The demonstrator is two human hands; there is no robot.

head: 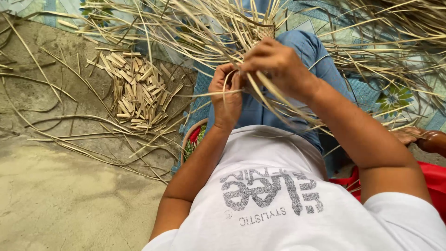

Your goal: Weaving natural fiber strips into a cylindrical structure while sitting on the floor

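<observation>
My left hand (226,95) pinches a thin pale bamboo strip (211,94) that bends across in front of my lap. My right hand (277,62) is closed on several long strips (283,100) just beside it, knuckles up. Both hands work at the middle of a half-woven piece (265,31) whose loose strips fan out to all sides above my blue-trousered knee (306,49). The woven centre is mostly hidden behind my right hand.
A heap of short cut bamboo pieces (137,90) lies on the concrete floor (60,195) to the left, with long stray strips around it. A patterned mat (395,97) lies under my legs. Another person's hand (420,137) and red cloth (432,179) show at the right edge.
</observation>
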